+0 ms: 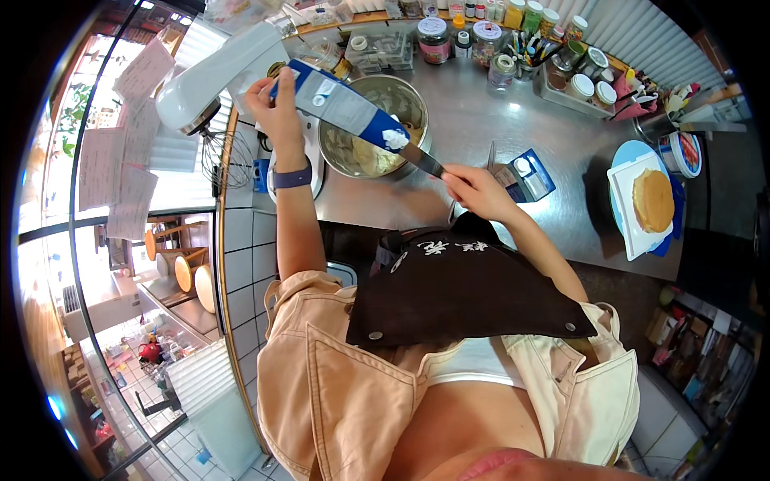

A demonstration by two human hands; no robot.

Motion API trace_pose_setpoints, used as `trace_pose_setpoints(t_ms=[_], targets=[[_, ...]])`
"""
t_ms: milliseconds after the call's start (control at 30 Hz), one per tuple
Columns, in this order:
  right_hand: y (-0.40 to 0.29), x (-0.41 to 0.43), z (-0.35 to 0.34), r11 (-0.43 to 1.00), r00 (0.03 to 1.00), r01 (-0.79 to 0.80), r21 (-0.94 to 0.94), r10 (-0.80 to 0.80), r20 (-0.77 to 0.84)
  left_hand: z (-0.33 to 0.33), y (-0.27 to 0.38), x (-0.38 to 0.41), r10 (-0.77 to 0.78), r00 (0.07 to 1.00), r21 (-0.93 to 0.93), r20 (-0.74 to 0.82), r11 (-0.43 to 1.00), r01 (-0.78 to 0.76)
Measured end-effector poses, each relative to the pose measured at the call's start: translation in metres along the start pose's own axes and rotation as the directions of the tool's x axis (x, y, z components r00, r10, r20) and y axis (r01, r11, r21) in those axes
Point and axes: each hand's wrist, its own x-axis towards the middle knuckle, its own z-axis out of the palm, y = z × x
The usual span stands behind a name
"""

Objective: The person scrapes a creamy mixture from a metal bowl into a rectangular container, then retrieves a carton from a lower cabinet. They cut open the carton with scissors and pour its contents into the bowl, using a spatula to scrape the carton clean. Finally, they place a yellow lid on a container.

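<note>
My left hand point(278, 108) grips the upper end of a long blue-and-grey carton point(337, 101), which slants down to the right over a steel mixing bowl point(419, 96). A white creamy lump point(395, 139) clings to the carton's lower end. My right hand point(481, 191) holds a flat metal blade point(423, 160), perhaps a knife or spatula, whose far end meets the carton by that lump. Whether the tip is inside the carton, I cannot tell. In the bowl is a pale yellow creamy mass point(368, 150). A second blue carton piece point(524, 175) rests on the steel table beyond my right hand.
A white stand mixer point(222, 75) stands at left, head tilted up, with a wire whisk point(227, 157). Jars point(434, 41) line the back of the steel table point(463, 114). At right, a round cake layer point(652, 200) sits on a white board point(622, 192), near a tub point(680, 155).
</note>
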Motion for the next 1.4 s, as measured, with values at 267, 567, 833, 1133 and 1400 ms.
trace_pose_setpoints(t_ms=[267, 567, 833, 1133, 1400], targets=[[0.023, 0.016, 0.012, 0.993, 0.997, 0.013, -0.113, -0.021, -0.073, 0.001, 0.011, -0.003, 0.052, 0.997, 0.023, -0.050, 0.998, -0.051], [0.020, -0.019, 0.011, 0.955, 0.954, -0.285, 0.077, 0.291, -0.074, 0.013, 0.015, -0.012, 0.143, 0.989, 0.043, -0.034, 0.989, -0.141], [0.012, -0.042, -0.002, 0.967, 0.963, -0.255, -0.024, 0.252, -0.097, 0.023, 0.025, -0.005, 0.053, 0.996, 0.008, -0.065, 0.999, -0.053], [-0.006, 0.006, 0.001, 0.758, 0.914, 0.114, -0.642, -0.333, -0.232, 0.028, -0.004, 0.009, 0.039, 0.999, 0.113, -0.029, 0.993, -0.035], [-0.007, -0.017, -0.006, 0.649, 0.912, 0.074, -0.757, -0.352, -0.213, 0.017, 0.011, 0.018, 0.037, 0.996, 0.164, -0.077, 0.986, -0.023]])
